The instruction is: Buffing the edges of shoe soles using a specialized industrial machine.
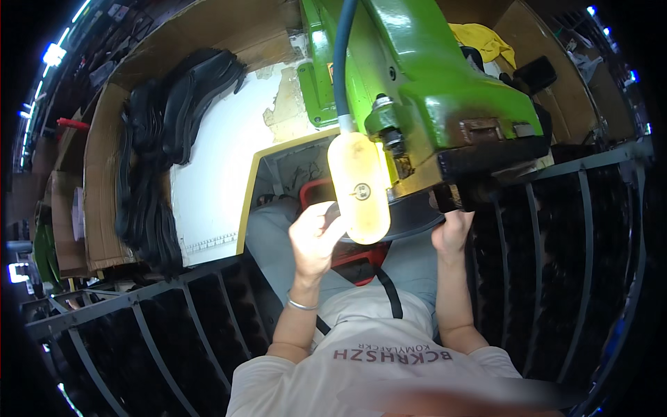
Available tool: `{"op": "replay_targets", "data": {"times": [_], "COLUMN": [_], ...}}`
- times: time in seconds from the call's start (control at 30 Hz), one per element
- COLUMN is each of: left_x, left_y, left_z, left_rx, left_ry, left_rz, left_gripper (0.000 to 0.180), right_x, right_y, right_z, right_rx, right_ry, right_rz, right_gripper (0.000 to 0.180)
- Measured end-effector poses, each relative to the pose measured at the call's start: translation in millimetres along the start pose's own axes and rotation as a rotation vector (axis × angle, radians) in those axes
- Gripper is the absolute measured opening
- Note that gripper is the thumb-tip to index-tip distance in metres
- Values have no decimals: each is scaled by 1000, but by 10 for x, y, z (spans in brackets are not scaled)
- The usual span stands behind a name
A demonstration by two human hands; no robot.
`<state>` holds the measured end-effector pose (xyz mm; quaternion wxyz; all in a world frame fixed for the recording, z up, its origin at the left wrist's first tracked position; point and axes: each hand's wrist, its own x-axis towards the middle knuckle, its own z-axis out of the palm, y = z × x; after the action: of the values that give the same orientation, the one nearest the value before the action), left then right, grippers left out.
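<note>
Fingers (326, 215) of the left hand (316, 243) and right hand (451, 233) grip a dark curved rubber sole (410, 219), steadying it under the green machine head (431, 90).

The person wears a pale, off-white short-sleeved shirt (375, 375) with dark reddish-brown lettering printed across the chest. A narrow black strap (390, 295) runs over the front of the shirt, with a short piece of it showing again nearer the left forearm. Light grey-blue trousers (417, 260) cover the lap. A thin silver bangle (301, 304) circles the left wrist. Both forearms are bare below the short sleeves.
</note>
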<state>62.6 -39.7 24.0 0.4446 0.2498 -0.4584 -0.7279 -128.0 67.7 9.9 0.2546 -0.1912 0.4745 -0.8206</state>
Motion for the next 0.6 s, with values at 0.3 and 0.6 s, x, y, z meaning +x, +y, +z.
{"op": "replay_targets", "data": {"times": [0.3, 0.6], "left_x": [-573, -28], "left_y": [-208, -334], "left_z": [-709, 216], "left_rx": [-24, 346], "left_ry": [101, -299], "left_rz": [-207, -233], "left_gripper": [17, 21], "right_x": [-216, -232], "right_y": [165, 166], "right_z": [367, 319], "right_rx": [-70, -178], "right_ry": [-149, -142], "right_rz": [47, 65], "right_gripper": [22, 47]}}
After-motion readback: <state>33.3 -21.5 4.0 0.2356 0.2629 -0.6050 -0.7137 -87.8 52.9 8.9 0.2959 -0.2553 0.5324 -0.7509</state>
